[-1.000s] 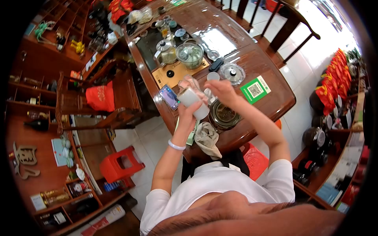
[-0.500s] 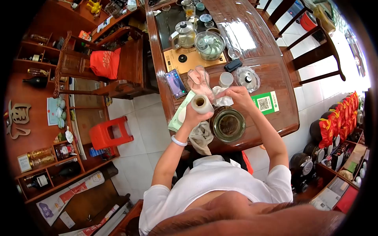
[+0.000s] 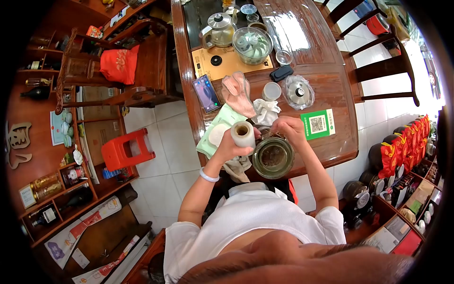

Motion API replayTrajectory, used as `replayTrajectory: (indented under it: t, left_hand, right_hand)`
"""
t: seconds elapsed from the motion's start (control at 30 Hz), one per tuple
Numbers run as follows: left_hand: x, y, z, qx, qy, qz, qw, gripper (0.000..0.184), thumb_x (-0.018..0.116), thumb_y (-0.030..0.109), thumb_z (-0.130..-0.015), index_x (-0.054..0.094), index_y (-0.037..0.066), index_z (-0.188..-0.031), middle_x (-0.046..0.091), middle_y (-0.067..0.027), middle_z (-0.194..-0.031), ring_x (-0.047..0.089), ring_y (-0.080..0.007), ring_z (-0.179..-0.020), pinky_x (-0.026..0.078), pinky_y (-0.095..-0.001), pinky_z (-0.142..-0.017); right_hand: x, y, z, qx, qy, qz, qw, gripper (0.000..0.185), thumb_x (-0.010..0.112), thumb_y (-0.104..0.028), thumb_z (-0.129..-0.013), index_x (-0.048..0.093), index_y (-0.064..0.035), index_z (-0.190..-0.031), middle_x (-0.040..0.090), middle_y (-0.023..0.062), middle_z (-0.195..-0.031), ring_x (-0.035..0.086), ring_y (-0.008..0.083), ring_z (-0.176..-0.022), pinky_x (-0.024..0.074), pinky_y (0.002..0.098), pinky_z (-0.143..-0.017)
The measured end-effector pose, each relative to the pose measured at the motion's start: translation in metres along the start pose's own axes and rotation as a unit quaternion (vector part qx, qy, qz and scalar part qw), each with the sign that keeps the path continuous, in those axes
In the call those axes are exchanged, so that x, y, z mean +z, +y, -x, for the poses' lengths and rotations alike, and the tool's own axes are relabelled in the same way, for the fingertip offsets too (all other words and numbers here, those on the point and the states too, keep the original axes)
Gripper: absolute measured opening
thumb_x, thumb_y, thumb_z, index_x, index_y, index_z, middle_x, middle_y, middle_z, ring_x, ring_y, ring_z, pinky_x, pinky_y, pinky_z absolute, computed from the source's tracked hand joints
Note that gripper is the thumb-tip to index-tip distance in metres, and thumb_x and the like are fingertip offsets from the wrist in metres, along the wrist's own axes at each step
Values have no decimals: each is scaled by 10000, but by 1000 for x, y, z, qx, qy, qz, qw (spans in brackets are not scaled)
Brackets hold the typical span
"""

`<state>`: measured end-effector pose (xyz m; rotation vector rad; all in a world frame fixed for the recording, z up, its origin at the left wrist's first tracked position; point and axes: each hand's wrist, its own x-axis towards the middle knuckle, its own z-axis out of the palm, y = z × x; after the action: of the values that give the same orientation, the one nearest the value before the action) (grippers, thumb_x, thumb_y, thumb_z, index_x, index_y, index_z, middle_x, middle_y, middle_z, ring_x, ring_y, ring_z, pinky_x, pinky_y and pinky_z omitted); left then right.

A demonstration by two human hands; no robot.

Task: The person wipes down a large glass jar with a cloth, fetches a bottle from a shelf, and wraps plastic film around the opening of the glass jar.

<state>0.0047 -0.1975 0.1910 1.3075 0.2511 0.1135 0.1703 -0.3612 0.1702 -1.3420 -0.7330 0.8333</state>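
My left hand (image 3: 229, 146) is wrapped round a white roll (image 3: 243, 135) with a hollow core, above the table's near edge. My right hand (image 3: 289, 130) has its fingers pressed together at the back rim of a round glass jar (image 3: 273, 158); what they hold, if anything, is too small to name. A crumpled white tissue (image 3: 266, 112) lies just behind the jar, beside a pink cloth-like item (image 3: 236, 92). Left of the roll is a light green packet (image 3: 215, 134). A grey cloth (image 3: 237, 169) hangs partly under my left hand.
A phone (image 3: 206, 93), a small cup (image 3: 272, 91), a wrapped glass lid (image 3: 299, 92) and a green QR card (image 3: 318, 124) lie on the table (image 3: 326, 71). Farther back stand a glass kettle (image 3: 220, 31) and a glass bowl (image 3: 252, 45). A red stool (image 3: 127, 149) is at left.
My right hand has moved from near the white tissue to the jar's back rim. My left hand still holds the roll. The view has shifted, showing the jar more fully than a second ago.
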Motion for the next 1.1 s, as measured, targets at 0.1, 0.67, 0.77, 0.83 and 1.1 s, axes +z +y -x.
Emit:
replayTrajectory:
  t: [0.1,0.67,0.77,0.83,1.1]
  left_hand:
    - [-1,-3,0,8,-17,-11,1000,467,694,78,-586,528,-8,-1014,608,-131,-972,594,-207,-886,479,-345,-801]
    - [-9,-3,-26,-75,26,328,941,561,675,176,-618,470,83,-1132,433,-189,-1279,468,-383,-1132,484,-427,-843]
    - [-8,-4,-28,-88,51,381,919,651,685,165,-604,408,57,-1183,487,-211,-1197,519,-391,-1072,515,-412,-790]
    - [-10,-7,-29,-92,47,379,920,694,682,176,-601,384,64,-1218,477,-211,-1211,516,-380,-1080,513,-410,-790]
    - [-17,-4,-32,-112,-28,378,918,556,691,239,-603,522,118,-1119,387,-225,-1310,412,-375,-1187,454,-428,-876]
  right_hand:
    - [-2,3,7,-31,-1,23,999,133,569,-71,-824,609,31,-748,623,61,-733,578,126,-702,451,244,-647]
    - [9,3,-17,102,89,-89,987,114,621,-53,-810,584,0,-904,567,-17,-763,495,32,-656,409,177,-577]
    - [10,3,-25,62,84,-88,991,117,634,-52,-795,588,0,-890,555,-24,-741,478,32,-632,396,180,-559]
    - [10,0,-30,2,49,36,998,147,641,-41,-781,580,-16,-913,548,-24,-770,458,33,-624,372,186,-542]
    - [4,-17,-40,-58,-16,161,985,122,648,-11,-736,601,-29,-848,498,14,-748,467,95,-651,377,227,-576]
